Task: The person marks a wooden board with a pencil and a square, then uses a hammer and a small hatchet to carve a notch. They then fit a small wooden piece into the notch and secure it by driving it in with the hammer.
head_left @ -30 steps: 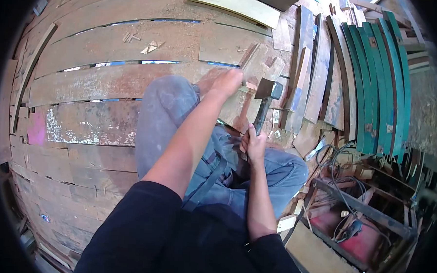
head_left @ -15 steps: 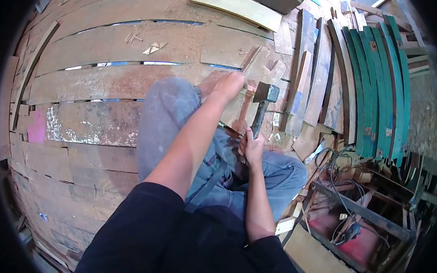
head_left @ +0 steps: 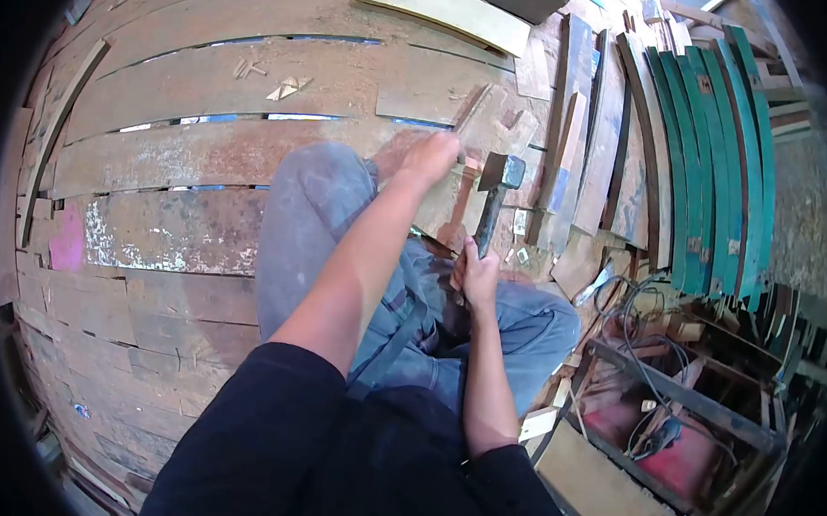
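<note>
My right hand (head_left: 477, 275) is wrapped around the dark handle of a hammer (head_left: 503, 173), whose blocky metal head points up and away from me. Ahead of my left knee, my left hand (head_left: 431, 157) is closed low over the work, its fingertips turned away from view; I cannot tell what is in it. Just beyond that hand, a narrow wood strip (head_left: 473, 109) slants away across the boards. Between my left hand and the hammer, a piece of light wood (head_left: 471, 167) shows, with the hammer's shadow falling close by.
I sit cross-legged on a plank floor (head_left: 203, 226) with gaps between boards. Green slats (head_left: 713, 170) and bare boards (head_left: 606, 137) lie to the right. A metal frame (head_left: 685, 390) with tangled cable (head_left: 628, 304) stands near my right knee. Wood scraps (head_left: 289, 88) lie ahead.
The view has shifted very slightly. Both hands and the hammer keep nearly the same positions, with the hammer still raised beside my left hand.
</note>
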{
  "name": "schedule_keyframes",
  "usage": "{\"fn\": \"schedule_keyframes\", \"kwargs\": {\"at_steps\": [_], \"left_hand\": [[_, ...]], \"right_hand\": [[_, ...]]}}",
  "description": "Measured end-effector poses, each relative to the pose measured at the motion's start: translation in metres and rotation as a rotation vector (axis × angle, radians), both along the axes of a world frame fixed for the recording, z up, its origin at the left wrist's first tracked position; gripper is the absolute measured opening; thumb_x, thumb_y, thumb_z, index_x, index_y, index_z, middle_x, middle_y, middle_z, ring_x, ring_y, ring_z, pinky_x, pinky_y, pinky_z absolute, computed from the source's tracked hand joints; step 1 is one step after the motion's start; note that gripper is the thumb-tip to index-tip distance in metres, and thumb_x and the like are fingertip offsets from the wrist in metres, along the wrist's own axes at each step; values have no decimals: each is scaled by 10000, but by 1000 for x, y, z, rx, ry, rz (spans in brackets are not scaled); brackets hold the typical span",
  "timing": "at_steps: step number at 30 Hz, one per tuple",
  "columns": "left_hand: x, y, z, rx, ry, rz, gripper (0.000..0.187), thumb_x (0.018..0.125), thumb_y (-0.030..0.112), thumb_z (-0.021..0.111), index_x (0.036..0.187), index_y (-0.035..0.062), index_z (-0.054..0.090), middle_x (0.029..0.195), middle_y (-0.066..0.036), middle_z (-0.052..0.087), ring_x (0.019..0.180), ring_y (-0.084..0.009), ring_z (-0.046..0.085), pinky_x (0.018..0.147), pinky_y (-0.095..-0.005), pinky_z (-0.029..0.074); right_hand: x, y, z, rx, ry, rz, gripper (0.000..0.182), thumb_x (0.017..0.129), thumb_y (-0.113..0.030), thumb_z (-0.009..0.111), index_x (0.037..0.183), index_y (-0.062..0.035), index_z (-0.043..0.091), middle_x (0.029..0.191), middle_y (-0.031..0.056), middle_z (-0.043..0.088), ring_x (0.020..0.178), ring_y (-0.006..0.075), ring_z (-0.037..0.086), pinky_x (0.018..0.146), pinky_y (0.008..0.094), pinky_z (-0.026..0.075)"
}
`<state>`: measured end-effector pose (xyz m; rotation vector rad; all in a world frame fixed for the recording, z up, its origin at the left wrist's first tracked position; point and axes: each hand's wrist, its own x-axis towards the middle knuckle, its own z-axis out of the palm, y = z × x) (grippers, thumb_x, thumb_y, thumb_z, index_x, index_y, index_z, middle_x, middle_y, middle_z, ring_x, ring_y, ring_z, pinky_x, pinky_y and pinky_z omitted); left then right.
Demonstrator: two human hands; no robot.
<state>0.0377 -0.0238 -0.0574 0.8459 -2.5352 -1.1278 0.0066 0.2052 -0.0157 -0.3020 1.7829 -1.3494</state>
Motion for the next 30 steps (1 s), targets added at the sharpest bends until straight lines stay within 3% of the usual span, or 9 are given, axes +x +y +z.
{"fn": "schedule_keyframes", "kwargs": {"at_steps": [8, 12, 14, 15, 18, 21, 23, 25, 30], "left_hand": [[-1, -1, -3, -11, 59, 25, 232, 834, 178, 550, 927, 35, 706, 1060, -217, 668, 1046, -375, 633, 899, -471, 495], [3, 2, 11, -8, 28, 8, 202, 804, 180, 596, 891, 42, 715, 1052, -219, 670, 1047, -380, 632, 896, -472, 491], [6, 2, 10, -4, 46, 12, 171, 789, 154, 621, 875, 57, 732, 1006, -211, 686, 983, -373, 657, 827, -447, 517], [5, 0, 22, -21, -39, -9, 169, 788, 154, 625, 874, 58, 735, 993, -210, 689, 971, -371, 661, 813, -441, 521], [1, 1, 10, 59, -54, -34, 172, 788, 150, 629, 879, 58, 742, 969, -207, 697, 967, -367, 664, 800, -428, 525], [-1, 0, 3, 87, 2, -35, 199, 804, 161, 606, 900, 53, 743, 994, -206, 697, 995, -367, 659, 826, -432, 519], [-3, -2, -5, 69, -1, 15, 224, 818, 175, 585, 921, 54, 742, 1024, -205, 694, 1016, -364, 655, 854, -437, 512], [-6, -1, -14, 58, -22, 107, 248, 833, 192, 563, 947, 62, 741, 1052, -202, 690, 1034, -358, 652, 883, -441, 503], [-3, -1, -9, 35, 0, -12, 262, 838, 213, 552, 984, 94, 734, 1132, -204, 665, 1080, -354, 630, 914, -445, 491]], "right_hand": [[-9, 1, 3, -87, -11, -47, 264, 1015, -189, 528, 791, -97, 421, 520, -37, 383, 367, 65, 351, 339, 262, 270], [-8, -14, 66, -179, 38, -134, 244, 1012, -205, 542, 821, -79, 457, 535, -32, 423, 383, 77, 384, 356, 266, 297], [-21, -16, 80, -219, 642, -58, 213, 1001, -213, 563, 876, -58, 487, 556, -31, 457, 419, 61, 411, 378, 247, 302], [-19, -18, 100, -280, 320, -115, 202, 1006, -194, 548, 878, -48, 491, 550, -27, 450, 412, 60, 398, 374, 246, 298], [-11, -28, 135, -512, 285, -92, 239, 1018, -180, 514, 827, -42, 477, 536, -22, 434, 401, 63, 382, 367, 250, 293], [-13, -22, 101, -455, 297, -73, 266, 1020, -190, 515, 797, -50, 474, 535, -24, 433, 400, 66, 384, 366, 252, 295], [-14, -14, 51, -189, 670, -48, 307, 1008, -208, 544, 747, -78, 446, 538, -24, 442, 399, 83, 400, 365, 266, 319], [-12, 1, 9, -30, -42, -39, 318, 1002, -216, 554, 739, -82, 435, 515, -18, 426, 375, 90, 396, 346, 280, 315], [-14, 4, 4, 12, -17, -51, 300, 1019, -220, 508, 769, -94, 401, 510, -21, 339, 370, 93, 340, 336, 286, 299]]}}
